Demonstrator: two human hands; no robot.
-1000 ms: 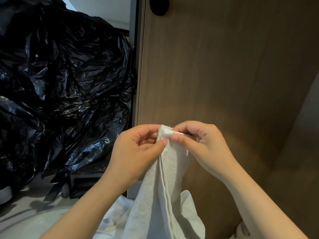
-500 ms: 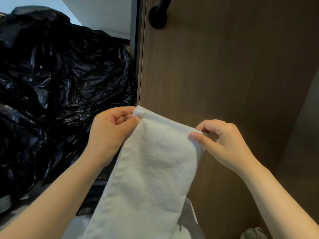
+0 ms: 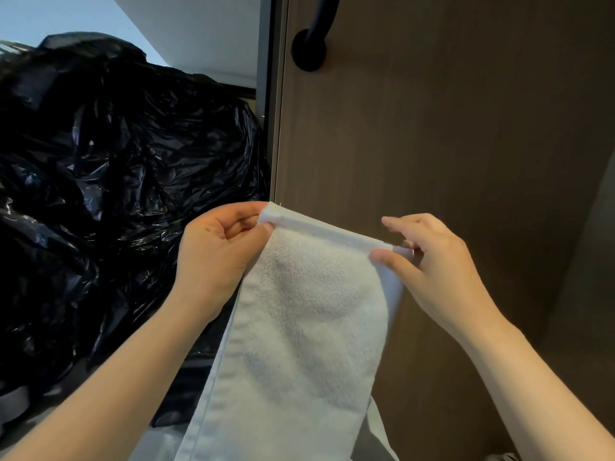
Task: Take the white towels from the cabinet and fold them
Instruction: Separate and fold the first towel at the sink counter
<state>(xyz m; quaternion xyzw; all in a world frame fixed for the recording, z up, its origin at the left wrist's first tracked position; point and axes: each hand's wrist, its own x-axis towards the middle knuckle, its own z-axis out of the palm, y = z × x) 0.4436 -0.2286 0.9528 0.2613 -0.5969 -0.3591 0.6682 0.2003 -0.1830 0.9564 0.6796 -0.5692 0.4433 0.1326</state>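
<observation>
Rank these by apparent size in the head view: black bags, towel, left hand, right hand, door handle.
1. black bags
2. towel, nearer the camera
3. left hand and right hand: alike, not ranked
4. door handle, cut off by the top edge

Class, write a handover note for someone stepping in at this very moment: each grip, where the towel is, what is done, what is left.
Left grip: pinches the white towel at its top left corner.
Right grip: pinches the top right corner.
Towel: hangs spread between them, in front of the wooden door; black bags on the left.
Done: one towel out, held open.
Left: fold it; no fold shows yet. Whether more towels wait cannot be told.
</observation>
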